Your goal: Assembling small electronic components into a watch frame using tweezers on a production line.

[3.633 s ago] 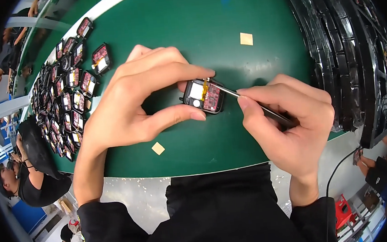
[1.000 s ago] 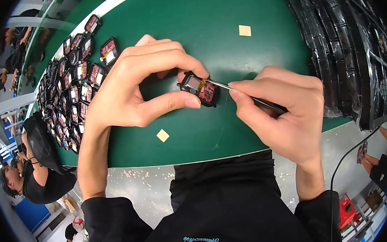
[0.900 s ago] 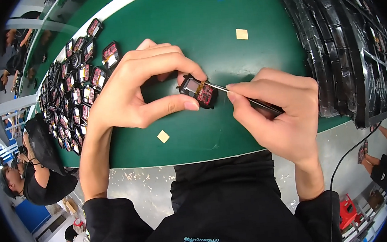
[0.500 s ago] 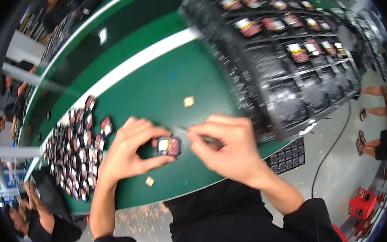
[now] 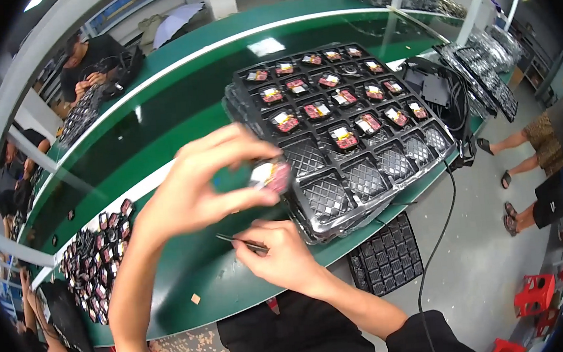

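Observation:
My left hand (image 5: 193, 183) is raised, with a small black device (image 5: 270, 177) pinched between thumb and fingers. The device has a pink, white and yellow face and is slightly blurred. It hangs at the near left edge of a black plastic tray (image 5: 331, 195). The tray's far compartments hold several similar devices; its near compartments are bare. Lower down, my right hand (image 5: 279, 250) is closed around slim metal tweezers (image 5: 225, 238), whose tip points left over the green worktable (image 5: 175, 254).
A heap of similar devices (image 5: 96, 263) lies at the table's left. A small tan square (image 5: 196, 299) rests near the front edge. Below the table on the right are another black tray (image 5: 387, 257) and a hanging cable (image 5: 437, 260). Other people sit at the far left; more stand at right.
My left hand has carried the device up and right to the tray's edge. My right hand, still with the tweezers, has moved lower and left. The view has shifted, showing more of the tray.

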Tool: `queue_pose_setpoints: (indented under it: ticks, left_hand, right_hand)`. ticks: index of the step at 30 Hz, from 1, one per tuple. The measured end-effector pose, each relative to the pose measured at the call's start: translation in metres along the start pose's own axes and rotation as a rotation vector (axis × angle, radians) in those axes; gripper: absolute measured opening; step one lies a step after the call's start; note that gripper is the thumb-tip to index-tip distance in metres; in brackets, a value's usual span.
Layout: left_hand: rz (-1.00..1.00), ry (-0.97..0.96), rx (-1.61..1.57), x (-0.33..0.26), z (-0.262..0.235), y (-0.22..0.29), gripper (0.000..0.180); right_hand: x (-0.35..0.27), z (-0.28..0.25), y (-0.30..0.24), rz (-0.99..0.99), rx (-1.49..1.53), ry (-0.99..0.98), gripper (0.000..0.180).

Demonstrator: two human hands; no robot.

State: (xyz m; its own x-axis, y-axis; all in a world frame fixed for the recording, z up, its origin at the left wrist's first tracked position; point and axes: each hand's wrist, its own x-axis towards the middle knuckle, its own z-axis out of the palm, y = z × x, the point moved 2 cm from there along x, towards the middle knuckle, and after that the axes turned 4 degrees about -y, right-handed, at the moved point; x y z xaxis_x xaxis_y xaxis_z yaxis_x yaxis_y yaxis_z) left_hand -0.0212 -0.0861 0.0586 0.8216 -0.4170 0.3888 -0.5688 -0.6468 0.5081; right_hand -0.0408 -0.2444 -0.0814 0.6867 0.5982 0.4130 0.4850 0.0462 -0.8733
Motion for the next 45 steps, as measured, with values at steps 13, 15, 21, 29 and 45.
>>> queue_pose_setpoints:
  ticks: [13,15,21,29,45]
  left_hand:
    - [-0.091,0.09,0.08,-0.045,0.004,-0.044,0.043]
    - [-0.295,0.145,0.284,-0.091,-0.016,-0.063,0.043]
    - [-0.946,-0.071,0.827,-0.229,-0.075,-0.095,0.042]
    - [-0.618,-0.025,0.346,-0.202,-0.05,-0.086,0.048]
    - [-0.377,-0.056,0.115,-0.183,0.019,-0.036,0.056]
  right_hand:
    - [-0.001,-0.001,-0.018,0.046,-0.018,-0.031,0.01]
    - [0.0,0.001,-0.016,0.054,0.002,-0.043,0.01]
    - [0.003,0.003,-0.019,0.052,-0.01,-0.106,0.012]
    - [0.003,0.004,-0.019,0.068,-0.107,-0.029,0.009]
    - [0.004,0.008,-0.011,0.168,-0.085,0.001,0.01]
